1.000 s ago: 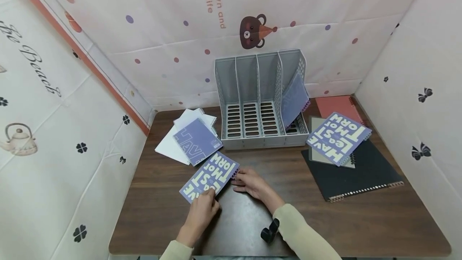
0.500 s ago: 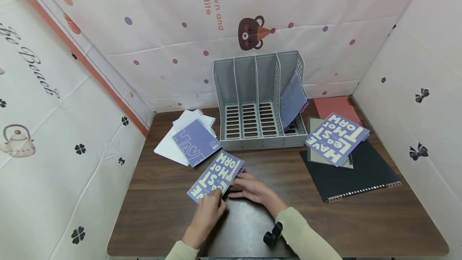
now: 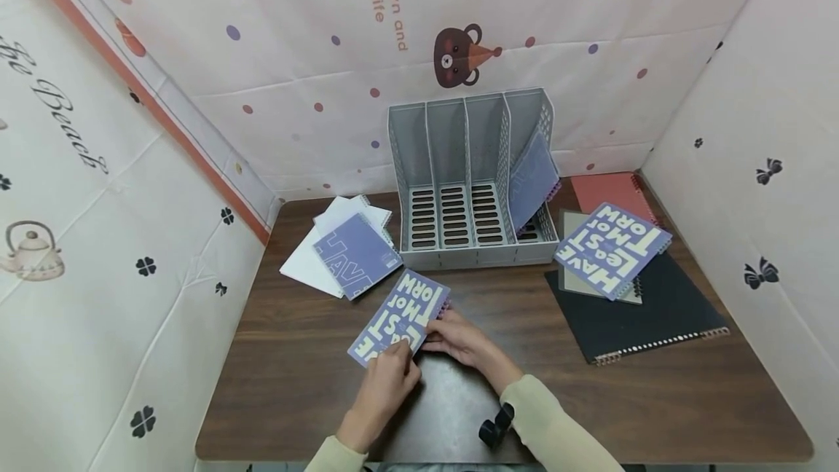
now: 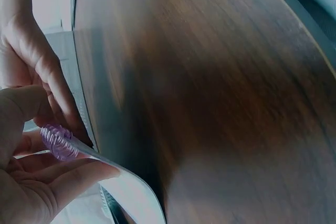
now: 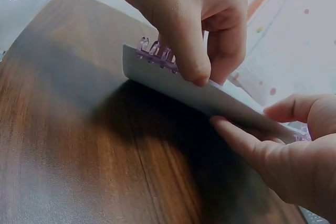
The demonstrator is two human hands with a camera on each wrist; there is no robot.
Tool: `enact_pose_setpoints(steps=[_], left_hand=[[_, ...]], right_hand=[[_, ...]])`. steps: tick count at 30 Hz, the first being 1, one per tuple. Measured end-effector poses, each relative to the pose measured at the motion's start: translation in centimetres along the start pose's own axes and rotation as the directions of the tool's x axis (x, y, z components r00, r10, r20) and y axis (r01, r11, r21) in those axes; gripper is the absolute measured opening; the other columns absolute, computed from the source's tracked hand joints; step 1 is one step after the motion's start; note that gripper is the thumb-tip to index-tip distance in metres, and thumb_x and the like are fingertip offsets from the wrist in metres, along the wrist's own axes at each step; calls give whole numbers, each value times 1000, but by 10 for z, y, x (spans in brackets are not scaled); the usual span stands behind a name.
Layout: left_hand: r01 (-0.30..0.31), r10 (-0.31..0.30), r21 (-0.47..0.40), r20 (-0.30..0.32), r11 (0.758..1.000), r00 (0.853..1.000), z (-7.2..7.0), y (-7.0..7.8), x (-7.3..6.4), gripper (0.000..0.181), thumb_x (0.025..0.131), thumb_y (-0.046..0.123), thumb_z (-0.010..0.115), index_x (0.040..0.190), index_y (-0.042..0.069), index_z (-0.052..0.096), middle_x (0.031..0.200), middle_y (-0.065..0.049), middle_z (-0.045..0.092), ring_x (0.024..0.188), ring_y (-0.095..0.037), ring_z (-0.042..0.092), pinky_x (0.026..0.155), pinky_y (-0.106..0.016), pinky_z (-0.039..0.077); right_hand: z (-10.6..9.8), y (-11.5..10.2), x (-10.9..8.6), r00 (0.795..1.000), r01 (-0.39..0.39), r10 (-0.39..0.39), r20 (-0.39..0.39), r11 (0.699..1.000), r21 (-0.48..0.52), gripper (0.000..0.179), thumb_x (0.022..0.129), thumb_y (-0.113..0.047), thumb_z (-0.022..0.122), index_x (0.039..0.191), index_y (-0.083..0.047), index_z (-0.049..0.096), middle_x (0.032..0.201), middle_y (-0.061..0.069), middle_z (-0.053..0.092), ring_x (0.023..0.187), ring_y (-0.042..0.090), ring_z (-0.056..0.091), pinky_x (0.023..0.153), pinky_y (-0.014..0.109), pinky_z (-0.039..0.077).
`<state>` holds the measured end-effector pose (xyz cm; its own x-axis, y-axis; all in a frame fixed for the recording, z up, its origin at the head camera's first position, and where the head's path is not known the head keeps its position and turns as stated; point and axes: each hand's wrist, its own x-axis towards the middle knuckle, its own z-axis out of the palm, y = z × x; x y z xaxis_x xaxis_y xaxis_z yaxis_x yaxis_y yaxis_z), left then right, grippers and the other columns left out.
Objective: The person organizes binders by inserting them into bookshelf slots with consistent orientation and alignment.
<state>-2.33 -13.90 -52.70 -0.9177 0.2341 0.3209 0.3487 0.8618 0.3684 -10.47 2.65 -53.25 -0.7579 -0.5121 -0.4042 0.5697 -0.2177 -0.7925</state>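
Observation:
A purple spiral notebook (image 3: 408,303) with bold pale lettering is held at a tilt above the front middle of the table. My left hand (image 3: 387,388) pinches its near edge, fingers curled. My right hand (image 3: 462,342) grips the coil-side edge, thumb over the cover and fingers beneath. From the right wrist view, the notebook's pale back (image 5: 173,85) is raised off the wood, with the coil loops (image 5: 156,53) uppermost. The purple coil (image 4: 59,141) also appears between the hands in the left wrist view. Parts of the cover are hidden by the hands.
A grey four-slot file rack (image 3: 478,259) stands at the back, a blue-purple notebook (image 3: 532,184) leaning in its rightmost slot. Left lie white notebooks (image 3: 304,268) under a purple one (image 3: 357,257). Right lie a black notebook (image 3: 645,319), a red one (image 3: 609,194) and another purple one (image 3: 612,250).
Both hands have shifted the notebook a little to the right. The right thumb now lies over the cover's edge, where earlier that hand was at the coil with its fingers extended.

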Motion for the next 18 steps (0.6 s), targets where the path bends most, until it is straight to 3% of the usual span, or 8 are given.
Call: enact_pose_setpoints(steps=[6, 12, 18], left_hand=[[-33, 35, 43, -46, 999, 998, 3, 7, 3, 16, 71, 3, 75, 85, 5, 66, 91, -8, 72, 59, -22, 65, 47, -30, 50], [-34, 37, 55, -61, 998, 997, 4, 14, 1, 14, 72, 3, 75, 83, 4, 67, 104, -14, 74, 71, -31, 72, 53, -36, 56], [-6, 12, 55, -105, 998, 994, 4, 23, -2, 15, 72, 3, 75, 82, 5, 65, 107, -15, 73, 73, -32, 72, 55, -39, 57]], right_hand=[[-3, -10, -8, 999, 45, -43, 28, 997, -66, 62, 93, 10, 40, 153, 11, 30, 134, 36, 56, 115, 44, 64, 95, 45, 54], [-2, -14, -18, 997, 75, -71, 43, 991, -107, 58, 92, 11, 39, 150, 15, 33, 133, 39, 55, 116, 45, 63, 94, 45, 54], [0, -19, -26, 995, 99, -96, 35, 987, -125, 53, 95, 10, 42, 148, 15, 38, 134, 35, 57, 115, 42, 64, 93, 43, 55]])
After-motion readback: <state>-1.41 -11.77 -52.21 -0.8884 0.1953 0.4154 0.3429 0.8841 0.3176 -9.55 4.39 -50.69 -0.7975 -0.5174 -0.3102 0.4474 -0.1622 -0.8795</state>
